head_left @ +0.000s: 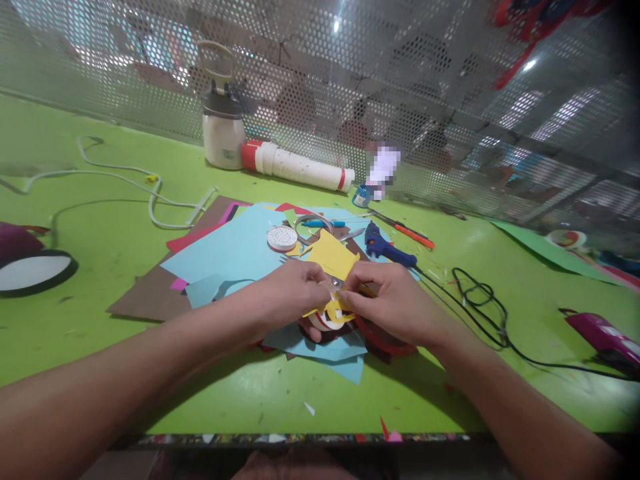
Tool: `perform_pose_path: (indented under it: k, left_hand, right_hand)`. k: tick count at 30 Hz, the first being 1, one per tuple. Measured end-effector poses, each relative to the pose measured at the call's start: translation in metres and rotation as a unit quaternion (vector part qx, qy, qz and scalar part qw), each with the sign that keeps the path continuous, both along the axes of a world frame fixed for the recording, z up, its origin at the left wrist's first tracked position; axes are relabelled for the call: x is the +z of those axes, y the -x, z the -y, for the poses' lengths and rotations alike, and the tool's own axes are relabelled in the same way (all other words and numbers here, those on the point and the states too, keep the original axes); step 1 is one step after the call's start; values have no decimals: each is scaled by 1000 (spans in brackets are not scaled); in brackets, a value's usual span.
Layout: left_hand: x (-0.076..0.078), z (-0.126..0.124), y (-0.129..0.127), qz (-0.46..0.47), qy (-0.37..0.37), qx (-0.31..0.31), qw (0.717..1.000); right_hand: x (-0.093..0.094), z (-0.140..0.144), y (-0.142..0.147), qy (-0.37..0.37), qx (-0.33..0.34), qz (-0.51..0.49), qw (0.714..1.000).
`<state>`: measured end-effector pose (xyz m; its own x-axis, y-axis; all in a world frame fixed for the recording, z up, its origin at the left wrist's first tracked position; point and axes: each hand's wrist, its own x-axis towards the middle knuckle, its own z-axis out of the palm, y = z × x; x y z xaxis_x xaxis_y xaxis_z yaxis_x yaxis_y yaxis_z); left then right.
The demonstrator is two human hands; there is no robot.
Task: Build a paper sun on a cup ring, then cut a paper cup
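My left hand (290, 293) and my right hand (395, 300) meet over a pile of coloured paper in the middle of the green table (100, 220). Between their fingertips they pinch a small yellow paper piece (336, 308) with cut edges. A larger yellow sheet (330, 257) lies just behind the fingers. Under my hands sits a roll of white tape (320, 323) and a red ring (385, 343). Light blue sheets (225, 253) spread out to the left of my left hand.
A blue glue gun (383, 245) with a black cord (480, 300) lies right of the pile. Scissors (320, 227), a white round disc (282, 238), an orange-handled tool (410, 233), a white bottle (223, 127), a white tube (300, 167) and a magenta device (603, 337) are around.
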<state>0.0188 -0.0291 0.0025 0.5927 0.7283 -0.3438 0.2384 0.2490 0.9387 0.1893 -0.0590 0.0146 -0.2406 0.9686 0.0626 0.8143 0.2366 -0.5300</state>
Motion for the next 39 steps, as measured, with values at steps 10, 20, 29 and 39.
perform_pose_path:
  k: [10, 20, 29, 39]
  left_hand:
    - [-2, -1, 0, -8, -2, -4, 1000]
    - [-4, -3, 1, 17, 14, -6, 1000]
    - [-4, -3, 3, 20, 18, -18, 999]
    - [0, 2, 1, 11, -11, -9, 1000]
  right_hand:
    - [-3, -2, 0, -4, 4, 4, 1000]
    - [7, -1, -4, 11, -18, -2, 1000]
    - [11, -5, -12, -41, -14, -59, 997]
    - [1, -2, -5, -43, 5, -68, 997]
